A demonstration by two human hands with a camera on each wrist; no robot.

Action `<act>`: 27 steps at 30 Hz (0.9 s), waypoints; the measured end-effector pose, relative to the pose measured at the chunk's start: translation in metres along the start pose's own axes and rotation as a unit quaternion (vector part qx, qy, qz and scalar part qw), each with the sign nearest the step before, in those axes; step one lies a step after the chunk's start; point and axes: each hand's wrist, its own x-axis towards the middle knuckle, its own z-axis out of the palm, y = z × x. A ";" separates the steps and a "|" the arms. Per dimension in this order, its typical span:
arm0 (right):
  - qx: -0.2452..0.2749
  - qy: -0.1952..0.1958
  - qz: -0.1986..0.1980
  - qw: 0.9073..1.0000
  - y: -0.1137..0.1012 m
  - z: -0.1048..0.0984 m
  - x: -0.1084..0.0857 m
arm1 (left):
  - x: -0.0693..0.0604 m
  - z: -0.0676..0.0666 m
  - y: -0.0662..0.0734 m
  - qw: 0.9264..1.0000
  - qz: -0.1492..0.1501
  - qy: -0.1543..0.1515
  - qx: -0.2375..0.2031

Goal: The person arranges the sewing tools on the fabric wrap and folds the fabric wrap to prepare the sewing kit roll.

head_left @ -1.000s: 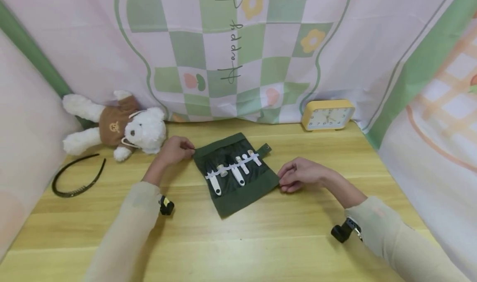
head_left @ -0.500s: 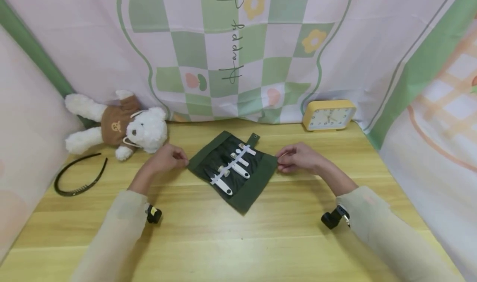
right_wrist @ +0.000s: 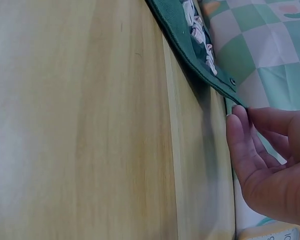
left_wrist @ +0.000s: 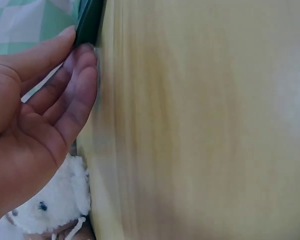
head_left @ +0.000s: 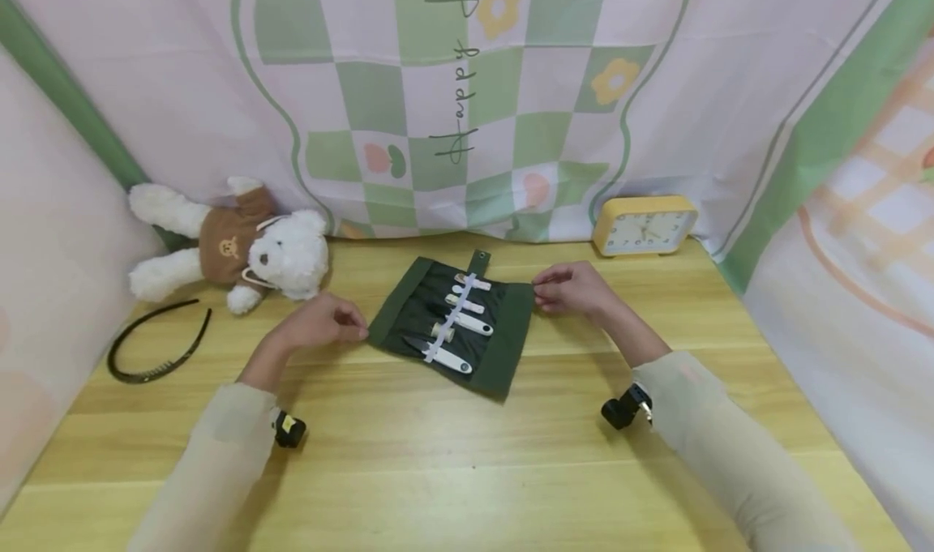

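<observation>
A dark green fabric tool roll (head_left: 508, 333) is spread open at the middle of the table. Across it runs a white elastic band (head_left: 451, 317) with several small tools tucked under it. Nearest me is a white-handled tool with a dark pointed blade (head_left: 451, 360), and a similar white handle (head_left: 473, 323) lies beyond a small spool-like piece (head_left: 442, 332). My left hand (head_left: 321, 323) pinches the roll's left corner between thumb and fingers. At the far right corner, my right hand (head_left: 572, 287) pinches the fabric, which the right wrist view shows lifted off the wood.
A white plush bear (head_left: 288, 254) in a brown top lies at the back left, with a black headband (head_left: 156, 345) in front of it. The yellow clock (head_left: 645, 225) stands at the back right. A checked curtain (head_left: 438, 106) hangs behind the wooden table (head_left: 467, 471).
The tool roll has turned anticlockwise on the table. My right hand has moved away from me and slightly left with its corner; my left hand has come nearer me with the other.
</observation>
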 end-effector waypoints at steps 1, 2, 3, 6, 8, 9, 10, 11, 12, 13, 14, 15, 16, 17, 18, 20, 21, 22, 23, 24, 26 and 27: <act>0.000 0.001 0.002 1.000 0.000 0.000 0.001 | -0.001 0.000 -0.001 1.000 0.000 -0.003 -0.002; -0.003 0.003 0.003 1.000 0.000 0.000 0.002 | -0.002 0.001 -0.001 1.000 0.001 -0.005 -0.004; -0.008 0.004 0.003 1.000 0.000 0.000 0.004 | -0.002 0.001 0.000 1.000 0.001 -0.008 -0.008; -0.022 0.005 0.001 1.000 0.000 0.001 0.007 | -0.005 0.002 0.001 0.999 -0.014 -0.017 -0.028; -0.034 0.007 0.001 0.999 -0.002 0.001 0.009 | -0.006 0.004 0.000 0.998 -0.034 -0.027 -0.055; -0.042 0.008 0.000 0.999 -0.003 0.002 0.010 | -0.007 0.005 0.000 0.996 -0.042 -0.033 -0.070; -0.049 0.009 0.000 0.999 -0.004 0.002 0.011 | -0.007 0.006 0.000 0.995 -0.049 -0.037 -0.083; -0.057 0.011 0.000 0.998 -0.004 0.003 0.012 | -0.008 0.008 -0.001 0.993 -0.055 -0.043 -0.098; -0.062 0.013 0.001 0.998 -0.005 0.003 0.014 | -0.008 0.009 -0.002 0.991 -0.058 -0.048 -0.107; -0.067 0.012 0.000 0.998 -0.006 0.004 0.016 | -0.008 0.009 -0.001 0.990 -0.057 -0.054 -0.116; -0.070 0.012 -0.001 0.997 -0.007 0.004 0.018 | -0.008 0.010 -0.001 0.989 -0.055 -0.060 -0.121; -0.075 0.013 -0.002 0.997 -0.007 0.005 0.020 | -0.009 0.010 -0.001 0.989 -0.053 -0.067 -0.124; -0.076 0.013 -0.003 0.997 -0.008 0.006 0.022 | -0.009 0.011 0.000 0.988 -0.052 -0.074 -0.126; -0.077 0.015 -0.004 0.997 -0.009 0.006 0.024 | -0.009 0.011 0.000 0.987 -0.053 -0.081 -0.129; -0.077 0.016 -0.005 0.997 -0.010 0.007 0.027 | -0.009 0.012 0.001 0.986 -0.052 -0.087 -0.130; -0.074 0.020 -0.006 0.997 -0.011 0.009 0.032 | -0.009 0.014 0.002 0.985 -0.053 -0.098 -0.135; -0.071 0.020 -0.007 0.997 -0.011 0.010 0.034 | -0.010 0.015 0.003 0.983 -0.056 -0.102 -0.140; -0.066 0.018 -0.008 0.998 -0.011 0.010 0.036 | -0.010 0.016 0.003 0.982 -0.058 -0.105 -0.146; -0.061 0.015 -0.009 0.998 -0.011 0.011 0.039 | -0.011 0.017 0.003 0.981 -0.060 -0.109 -0.151; -0.055 0.011 -0.010 0.998 -0.011 0.012 0.041 | -0.012 0.018 0.003 0.979 -0.061 -0.111 -0.156; -0.046 0.005 -0.010 0.999 -0.010 0.014 0.044 | -0.014 0.020 0.002 0.977 -0.066 -0.115 -0.165; -0.042 0.003 -0.010 0.999 -0.010 0.015 0.046 | -0.015 0.021 0.002 0.976 -0.068 -0.117 -0.169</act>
